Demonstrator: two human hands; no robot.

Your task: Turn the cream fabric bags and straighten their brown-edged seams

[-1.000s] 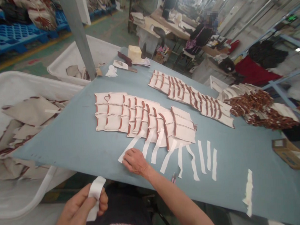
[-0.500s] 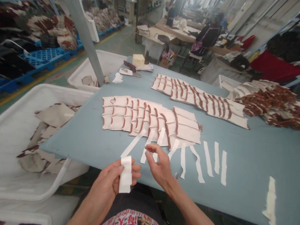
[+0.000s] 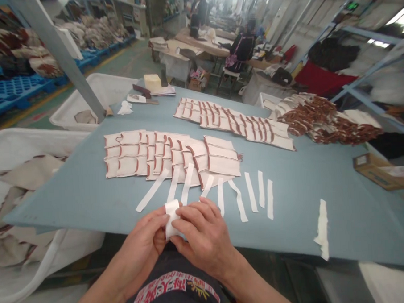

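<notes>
Between my hands, just over the table's near edge, is a folded white strip (image 3: 172,220) that looks like a wad of paper or tape. My left hand (image 3: 146,234) grips its left side with the thumb on top. The fingers of my right hand (image 3: 205,229) are bent onto its right side, the thumb below. Beyond them, several loose white strips (image 3: 221,196) lie across the table, some with ends on overlapping cream fabric pieces (image 3: 128,152) with brown edging. A torn, yellowish strip (image 3: 322,229) lies farther right.
The blue-green table (image 3: 76,192) has a second row of cream pieces (image 3: 234,121) and a brown-and-cream heap (image 3: 321,115) at the back right. White bins (image 3: 37,136) with fabric stand left. A post (image 3: 72,63) rises at the far left corner. A cardboard box (image 3: 380,170) sits right.
My right hand has moved down and left from above the table onto the folded white strip. The camera view has turned to the right.
</notes>
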